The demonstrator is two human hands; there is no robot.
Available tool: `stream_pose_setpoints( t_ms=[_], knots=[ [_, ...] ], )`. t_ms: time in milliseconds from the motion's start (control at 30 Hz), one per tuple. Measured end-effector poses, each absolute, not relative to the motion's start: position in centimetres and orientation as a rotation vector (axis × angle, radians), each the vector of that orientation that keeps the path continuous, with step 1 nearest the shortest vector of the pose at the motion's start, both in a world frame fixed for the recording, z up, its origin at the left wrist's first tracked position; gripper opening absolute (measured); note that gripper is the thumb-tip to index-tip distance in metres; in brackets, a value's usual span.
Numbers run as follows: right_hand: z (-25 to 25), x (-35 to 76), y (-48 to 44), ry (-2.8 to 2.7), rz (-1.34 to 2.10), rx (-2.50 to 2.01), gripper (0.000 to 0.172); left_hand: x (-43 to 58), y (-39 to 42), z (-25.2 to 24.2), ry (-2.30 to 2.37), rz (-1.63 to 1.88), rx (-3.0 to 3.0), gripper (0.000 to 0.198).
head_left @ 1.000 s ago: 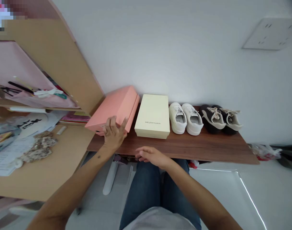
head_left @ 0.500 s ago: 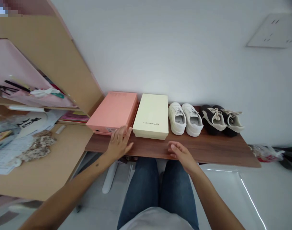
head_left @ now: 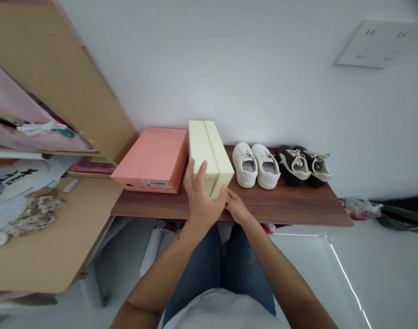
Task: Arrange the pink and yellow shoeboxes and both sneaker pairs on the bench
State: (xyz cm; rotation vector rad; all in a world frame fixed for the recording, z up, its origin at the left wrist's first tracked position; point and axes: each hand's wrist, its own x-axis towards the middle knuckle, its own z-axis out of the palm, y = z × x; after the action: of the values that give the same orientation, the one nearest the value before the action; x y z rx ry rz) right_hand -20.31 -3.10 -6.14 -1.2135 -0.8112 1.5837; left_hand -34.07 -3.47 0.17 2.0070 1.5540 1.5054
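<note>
A cream shoebox (head_left: pixel 212 146) is tipped up onto its side above the brown wooden shelf (head_left: pixel 281 205). My left hand (head_left: pixel 204 196) grips its near end, with fingers on the left face and the thumb at the front. At the lower right front corner, my right hand (head_left: pixel 237 205) holds the box too; its fingertips are partly hidden. Just left lies a pink shoebox (head_left: pixel 154 155), flat and lidded. To the right stands a pair of white sneakers (head_left: pixel 257 167), and beyond them a pair of black-and-beige sneakers (head_left: pixel 303 165).
A desk (head_left: pixel 72 228) with papers and a patterned cloth scrunchie (head_left: pixel 37 212) adjoins the shelf on the left. A white wall (head_left: pixel 202 64) rises behind, with a socket plate (head_left: pixel 377 45) at upper right. A plastic bag (head_left: pixel 361 209) lies past the shelf's right end.
Both hands have come together on the cream shoebox, which lay flat before and is now tilted on its side. The view has shifted slightly; the pink box and the shoes stay in place.
</note>
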Motion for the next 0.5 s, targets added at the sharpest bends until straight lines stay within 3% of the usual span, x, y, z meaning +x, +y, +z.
stream_pose_setpoints(
  t_ms=[167,367,500],
  knots=[
    [-2.6,-17.6,-4.8,-0.752,1.441,-1.111,0.077,-33.8,-5.1,-0.1,0.978,1.400,2.347,0.072],
    [-1.2,-13.9,-4.9,-0.986,1.264,-1.455,0.089,-37.5,-3.7,-6.5,1.473,1.280,1.633,0.057],
    [-2.6,-15.4,-3.1,-1.058,1.290,-1.434,0.080,-38.3,-1.9,-7.3,1.535,1.346,1.150,0.053]
  ],
)
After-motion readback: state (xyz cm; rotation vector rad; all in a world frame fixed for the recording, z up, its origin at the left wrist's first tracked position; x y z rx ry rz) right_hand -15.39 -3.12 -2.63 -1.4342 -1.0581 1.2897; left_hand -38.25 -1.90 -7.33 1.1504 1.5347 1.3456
